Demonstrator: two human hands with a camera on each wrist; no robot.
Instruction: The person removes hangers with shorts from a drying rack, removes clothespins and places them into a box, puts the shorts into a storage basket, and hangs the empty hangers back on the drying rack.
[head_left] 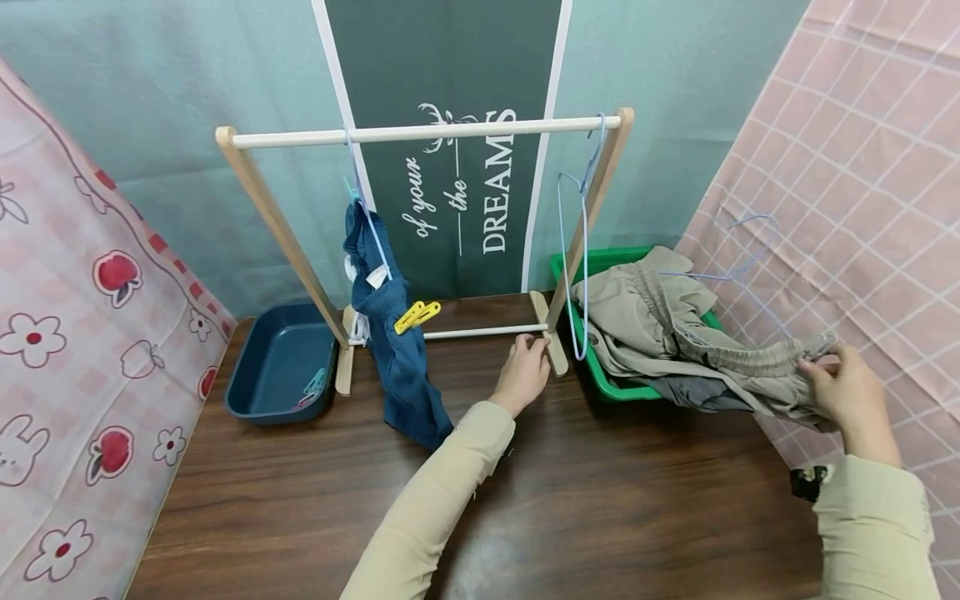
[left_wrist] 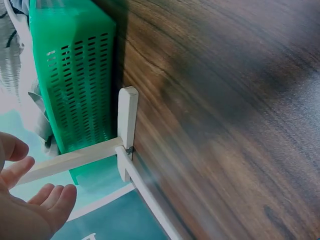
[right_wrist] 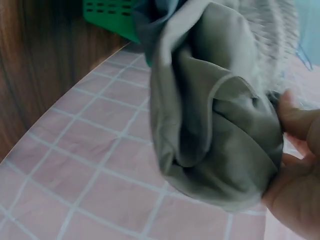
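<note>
A blue basin point(head_left: 291, 354) stood at the left of the table point(head_left: 637, 500). Fruit-printed cloth point(head_left: 67, 350) bounded the left, a lettered panel point(head_left: 442, 171) the far side, gridded cloth point(head_left: 840, 175) the right.

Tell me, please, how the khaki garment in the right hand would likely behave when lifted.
The khaki garment will probably flop rather than hold its shape, as it droops in soft folds. Its gathered waistband looks elastic, so it may stretch. The dark grey cloth beneath might drag along, since the two appear to touch.
</note>
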